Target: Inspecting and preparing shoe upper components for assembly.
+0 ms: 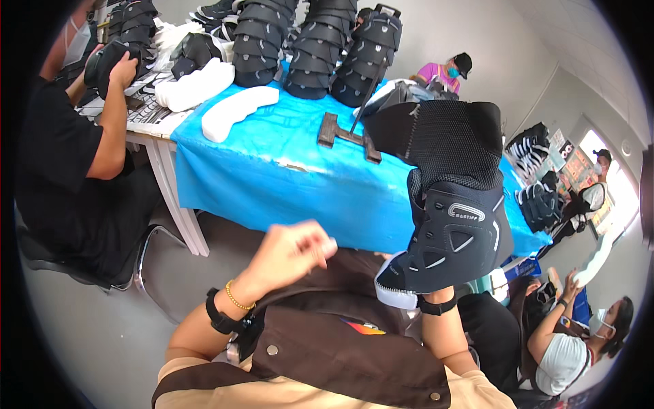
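My right hand is hidden by a black padded piece with a mesh upper part, panels and white edging [460,228]; I cannot tell whether it is a shoe upper or a brace. My right forearm [443,327] rises beneath it and holds it up, the mesh part on top and a white lining showing at its lower left. Left of it, in the air before the table, is my left hand [289,255] with its fingers curled together. Something pale shows at the fingertips, too small to name. A dark metal T-shaped tool [347,138] lies on the table beyond.
A blue-covered table [300,187] spans the front. Several tall stacks of black pieces [317,51] and a white curved piece [238,112] are on it. A person [75,143] sits at left with a black item. Another person [569,341] at lower right holds a long white piece.
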Motion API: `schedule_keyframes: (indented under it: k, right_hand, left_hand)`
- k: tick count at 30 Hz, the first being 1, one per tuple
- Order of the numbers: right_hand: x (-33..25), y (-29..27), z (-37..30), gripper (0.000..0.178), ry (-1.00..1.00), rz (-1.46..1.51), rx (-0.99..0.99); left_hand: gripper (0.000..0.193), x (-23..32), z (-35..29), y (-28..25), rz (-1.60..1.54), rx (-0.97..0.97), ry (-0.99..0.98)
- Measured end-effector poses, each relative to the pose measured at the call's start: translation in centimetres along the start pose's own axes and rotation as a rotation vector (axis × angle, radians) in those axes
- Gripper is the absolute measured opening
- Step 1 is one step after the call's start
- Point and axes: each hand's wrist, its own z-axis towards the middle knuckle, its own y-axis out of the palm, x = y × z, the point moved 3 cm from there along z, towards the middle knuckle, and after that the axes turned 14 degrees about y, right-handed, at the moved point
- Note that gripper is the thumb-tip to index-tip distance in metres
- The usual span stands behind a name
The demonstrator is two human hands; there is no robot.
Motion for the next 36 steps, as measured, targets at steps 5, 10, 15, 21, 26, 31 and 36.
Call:
schedule_keyframes:
  k: [5, 10, 15, 21, 26, 31, 36]
  right_hand:
    - [-0.4, -1.1, 2.5, 0.038, -0.032, 0.220, 0.229]
    - [-0.4, -0.8, 2.9, 0.038, -0.053, 0.269, 0.271]
    - [0.0, 0.9, 1.2, 0.038, -0.082, 0.119, 0.104]
    - [0.1, 5.0, -2.8, 0.038, -0.215, -0.135, -0.282]
    - [0.9, 8.0, -5.3, 0.038, -0.355, -0.230, -0.476]
    - [3.9, 9.8, -1.9, 0.031, -0.504, -0.250, -0.477]
    - [4.0, 7.4, 8.7, 0.028, -0.280, -0.045, -0.369]
  left_hand:
    - [0.030, -0.9, -2.0, 2.9, -0.106, -0.573, -0.070]
    - [0.042, 0.6, -0.2, 5.2, -0.459, -0.428, 0.188]
    - [0.095, 0.0, -0.1, 6.3, -1.255, -0.318, 0.021]
    - [0.104, -1.5, -2.0, 6.8, -1.773, -0.289, 0.166]
    - [0.054, -0.6, 1.0, 5.1, -1.529, -0.129, 0.072]
    - [0.060, 4.0, 9.0, -1.8, -0.772, 0.184, 0.699]
    - [0.034, 9.1, 21.2, -7.8, -0.594, -0.226, 1.064]
